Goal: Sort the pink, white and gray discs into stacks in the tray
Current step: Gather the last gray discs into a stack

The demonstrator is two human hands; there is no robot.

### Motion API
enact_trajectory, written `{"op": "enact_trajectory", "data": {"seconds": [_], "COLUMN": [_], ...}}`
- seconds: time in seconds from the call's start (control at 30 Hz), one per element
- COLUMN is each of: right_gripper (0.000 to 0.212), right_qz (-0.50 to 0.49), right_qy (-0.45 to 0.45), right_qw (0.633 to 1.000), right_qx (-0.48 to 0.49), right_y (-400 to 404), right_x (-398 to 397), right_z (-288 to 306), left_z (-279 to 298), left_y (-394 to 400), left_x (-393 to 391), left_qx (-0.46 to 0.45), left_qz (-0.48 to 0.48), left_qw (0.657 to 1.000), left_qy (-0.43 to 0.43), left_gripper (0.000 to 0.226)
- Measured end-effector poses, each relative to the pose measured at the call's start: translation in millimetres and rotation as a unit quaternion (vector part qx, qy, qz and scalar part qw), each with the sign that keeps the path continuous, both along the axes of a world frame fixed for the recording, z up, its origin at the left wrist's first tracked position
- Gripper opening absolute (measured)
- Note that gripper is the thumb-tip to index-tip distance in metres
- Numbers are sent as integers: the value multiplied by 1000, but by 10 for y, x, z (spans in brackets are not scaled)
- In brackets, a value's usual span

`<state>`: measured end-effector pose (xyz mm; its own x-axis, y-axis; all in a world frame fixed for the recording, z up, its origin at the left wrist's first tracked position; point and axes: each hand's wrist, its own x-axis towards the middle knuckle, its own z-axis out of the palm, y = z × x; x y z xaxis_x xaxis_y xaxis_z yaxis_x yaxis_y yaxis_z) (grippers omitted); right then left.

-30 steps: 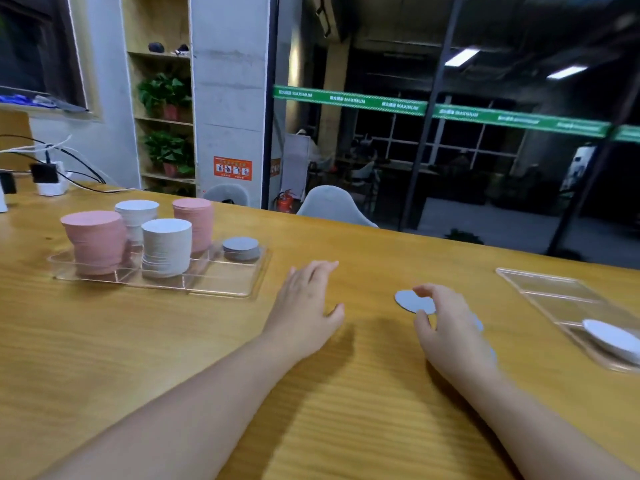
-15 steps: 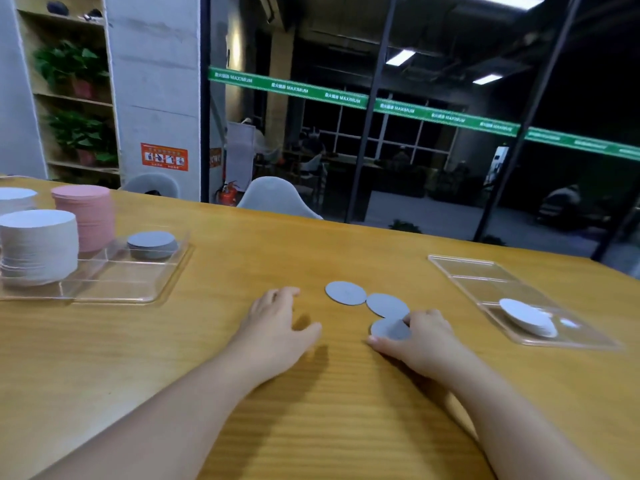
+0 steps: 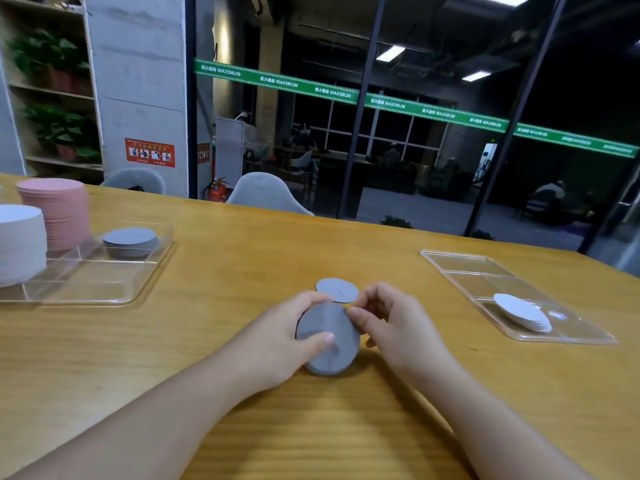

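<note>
**Friend:** What are your hands doing?

**Me:** My left hand [image 3: 277, 344] is wrapped around a small bunch of gray discs [image 3: 329, 341]. My thumb lies on the top one and my fingers curl around the far edge. The bunch is tipped up, and its low edge is down by the wooden table [image 3: 242, 271]. I can't tell if it touches.

**Friend:** And the other hand?

**Me:** My right hand [image 3: 391, 327] is just to the right of that bunch. Its fingers are curled, and the thumb and fingertips touch the bunch's right edge. I can't tell if it really grips the discs or only steadies them.

**Friend:** Any more gray discs?

**Me:** Yes. 1 gray disc [image 3: 337, 290] lies flat on the table, just behind the bunch, close to my fingertips.

**Friend:** Where is the tray?

**Me:** The left tray [image 3: 86, 292] is far to the left of the bunch. It is see-through and has walls inside. In it stand a tall pink stack [image 3: 55, 213], a tall white stack [image 3: 20, 244] nearer to me, and a short gray stack [image 3: 131, 240] at its far right corner.

**Friend:** Anything on the other side?

**Me:** A right tray [image 3: 568, 337], also see-through, sits far to the right of the bunch. A few white discs [image 3: 521, 311] lie in it, leaning over.
</note>
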<state>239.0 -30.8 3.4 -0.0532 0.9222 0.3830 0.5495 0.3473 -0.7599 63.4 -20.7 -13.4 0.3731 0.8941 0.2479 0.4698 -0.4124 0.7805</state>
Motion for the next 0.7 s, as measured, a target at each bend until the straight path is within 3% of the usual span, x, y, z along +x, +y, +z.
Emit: {"op": "enact_trajectory", "data": {"seconds": [0.1,0.2,0.4,0.47,0.57,0.7], "right_gripper": [11,6,42,50,45,51], "right_qz": [3,-79,-276,-282,-249,-234], "right_qy": [-34,-85,-173,-222,-290,-280], "right_qw": [999,993,942,927,916,926], "right_qx": [19,33,-79,-110,-121,-101], "right_y": [32,136,434,500,598,648], "right_x": [-25,95,267,256,237,266], "right_z": [-78,-148,-204,-196,-192,-204], "left_z": [20,35,53,60,78,98], "left_y": [22,33,44,46,52,106], "left_x": [-12,-59,-111,-113,-118,-152], "left_qx": [27,29,21,14,2,-13], "left_qz": [29,60,102,111,132,173], "left_qw": [999,997,992,990,987,977], "left_qy": [-24,-46,-72,-82,-95,-123], "left_gripper": [30,31,26,26,25,23]}}
